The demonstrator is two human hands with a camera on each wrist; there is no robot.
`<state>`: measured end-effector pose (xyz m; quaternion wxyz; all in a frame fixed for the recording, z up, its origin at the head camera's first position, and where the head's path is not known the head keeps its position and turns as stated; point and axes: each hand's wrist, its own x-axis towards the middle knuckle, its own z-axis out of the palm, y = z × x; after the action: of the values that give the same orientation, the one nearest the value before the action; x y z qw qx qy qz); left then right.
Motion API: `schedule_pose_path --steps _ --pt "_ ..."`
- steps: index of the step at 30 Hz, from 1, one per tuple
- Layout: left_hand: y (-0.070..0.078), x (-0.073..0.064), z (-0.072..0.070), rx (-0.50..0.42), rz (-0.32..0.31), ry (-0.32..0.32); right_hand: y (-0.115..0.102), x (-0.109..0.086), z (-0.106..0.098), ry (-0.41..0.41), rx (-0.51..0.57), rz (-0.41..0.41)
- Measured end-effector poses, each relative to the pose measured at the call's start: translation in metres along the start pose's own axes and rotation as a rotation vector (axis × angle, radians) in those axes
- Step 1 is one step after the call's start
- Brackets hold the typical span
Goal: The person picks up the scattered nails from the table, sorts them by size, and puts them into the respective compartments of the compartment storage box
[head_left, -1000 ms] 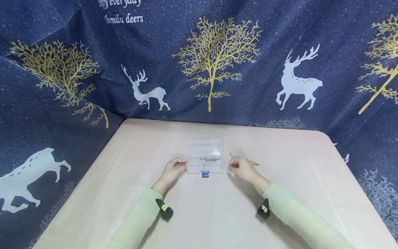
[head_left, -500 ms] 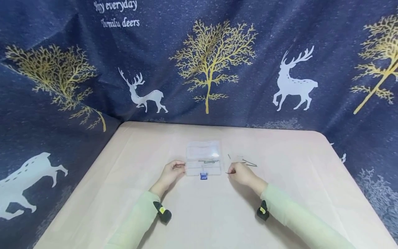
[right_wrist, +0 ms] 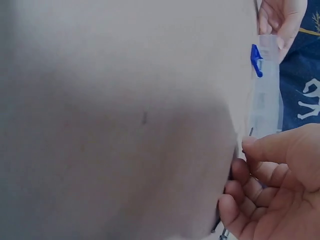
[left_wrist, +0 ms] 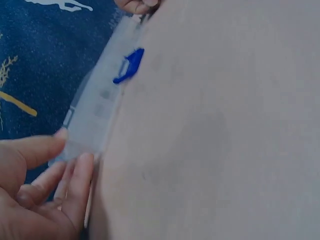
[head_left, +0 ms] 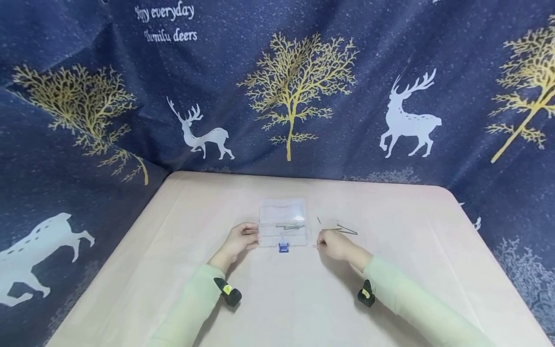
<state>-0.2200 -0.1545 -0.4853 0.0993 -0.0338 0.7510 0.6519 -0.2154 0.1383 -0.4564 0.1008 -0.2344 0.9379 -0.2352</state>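
Observation:
A clear plastic compartment box [head_left: 271, 241] with a blue latch [head_left: 284, 247] lies with its lid [head_left: 282, 210] raised at the back. Several long thin nails [head_left: 292, 227] rest in its rear section. At the box's left end, my left hand [head_left: 237, 241] holds the edge between thumb and fingers, seen closer in the left wrist view. Just right of the box, my right hand [head_left: 339, 245] pinches a small nail [right_wrist: 251, 131] between thumb and index finger, its point toward the box. The other right fingers are curled loosely, close over the table.
More nails [head_left: 347, 230] lie on the table behind my right hand, and one short nail [head_left: 318, 220] sits nearer the box. The pale tabletop [head_left: 286, 308] reaches back to a dark blue curtain [head_left: 347, 159] printed with deer and trees.
My right hand has shifted slightly toward me and its fingers have turned downward, with the pinched nail's tip pointing left. The left hand stays at the box. The head view has tilted slightly.

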Motion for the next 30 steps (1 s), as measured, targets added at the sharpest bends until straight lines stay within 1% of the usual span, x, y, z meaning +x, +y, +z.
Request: schedule_pose_path --steps 3,7,14,18,20,23,26,30 --pt "0.004 0.000 0.000 -0.003 -0.021 0.002 0.001 0.000 -0.002 0.008 0.042 -0.005" --pt "0.007 0.002 0.000 -0.010 -0.033 0.003 0.004 0.001 -0.006 0.039 0.117 -0.036" --pt "0.009 0.004 -0.002 -0.033 -0.049 -0.017 0.007 0.004 -0.007 0.102 0.234 -0.070" --pt "0.009 0.005 -0.002 -0.061 -0.065 -0.029 0.004 0.007 -0.008 0.172 0.250 -0.104" --pt "0.008 0.005 -0.002 -0.080 -0.065 -0.041 0.001 0.008 -0.009 0.203 0.248 -0.104" --pt "0.006 0.005 -0.001 -0.098 -0.069 -0.053 -0.004 0.009 -0.010 0.228 0.252 -0.088" --pt "0.003 0.006 0.000 -0.099 -0.077 -0.051 -0.008 0.012 -0.010 0.230 0.238 -0.077" --pt "-0.002 0.006 0.001 -0.100 -0.078 -0.028 -0.014 0.018 -0.008 0.203 0.238 -0.075"
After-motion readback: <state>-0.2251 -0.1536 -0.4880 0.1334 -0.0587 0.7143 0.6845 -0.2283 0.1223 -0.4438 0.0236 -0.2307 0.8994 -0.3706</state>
